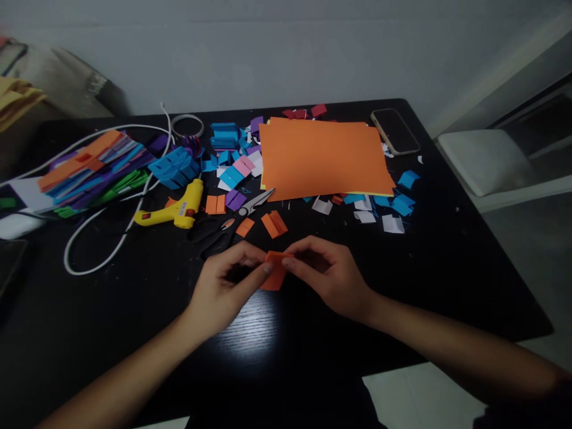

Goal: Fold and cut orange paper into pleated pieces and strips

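Observation:
Between my two hands is a small piece of orange paper (274,279), held just above the black table. My left hand (226,285) pinches its left edge between thumb and fingers. On the opposite side, my right hand (333,277) grips the upper right corner in the same way. Just beyond my fingers lie a folded orange paper piece (274,224) and a pair of scissors (250,207) with black handles, blades pointing up and right. A large orange sheet (326,158) rests on a yellow one behind them.
A yellow glue gun (190,205) lies left of the scissors, with a white cable (107,262) looping around. Stacked coloured paper strips (98,167) fill the left. Folded blue pieces (176,167) sit beside them. A phone (395,131) lies at the back right; a white stool (482,161) stands beyond.

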Action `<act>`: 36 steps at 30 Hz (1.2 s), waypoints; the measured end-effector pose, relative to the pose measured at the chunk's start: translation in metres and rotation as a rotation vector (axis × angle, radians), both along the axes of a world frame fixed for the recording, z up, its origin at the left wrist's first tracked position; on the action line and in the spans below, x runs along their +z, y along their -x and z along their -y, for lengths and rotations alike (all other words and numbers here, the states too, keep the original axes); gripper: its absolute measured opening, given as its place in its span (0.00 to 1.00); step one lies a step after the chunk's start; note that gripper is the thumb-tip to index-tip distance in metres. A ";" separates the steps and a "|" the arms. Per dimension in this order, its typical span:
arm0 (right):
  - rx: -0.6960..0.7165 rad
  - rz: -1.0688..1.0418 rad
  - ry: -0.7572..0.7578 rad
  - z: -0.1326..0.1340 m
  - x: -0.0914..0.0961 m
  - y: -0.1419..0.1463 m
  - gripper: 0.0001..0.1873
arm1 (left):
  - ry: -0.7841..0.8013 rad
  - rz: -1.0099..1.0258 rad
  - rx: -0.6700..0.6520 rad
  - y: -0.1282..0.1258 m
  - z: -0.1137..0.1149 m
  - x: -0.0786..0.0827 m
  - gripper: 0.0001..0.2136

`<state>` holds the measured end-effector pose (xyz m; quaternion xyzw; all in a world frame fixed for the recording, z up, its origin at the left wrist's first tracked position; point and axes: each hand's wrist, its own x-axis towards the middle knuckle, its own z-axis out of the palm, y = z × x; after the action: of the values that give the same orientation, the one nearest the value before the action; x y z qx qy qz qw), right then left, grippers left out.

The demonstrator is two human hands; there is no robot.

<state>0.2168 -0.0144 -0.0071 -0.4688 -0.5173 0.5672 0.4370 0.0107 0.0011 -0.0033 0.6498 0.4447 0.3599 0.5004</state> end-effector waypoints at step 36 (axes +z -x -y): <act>0.096 0.145 -0.094 -0.002 0.000 -0.001 0.04 | -0.236 -0.133 -0.069 0.000 0.000 -0.001 0.03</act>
<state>0.2175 -0.0126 -0.0068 -0.4621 -0.5955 0.5272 0.3923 0.0106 0.0015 -0.0041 0.7414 0.4090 0.3486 0.4019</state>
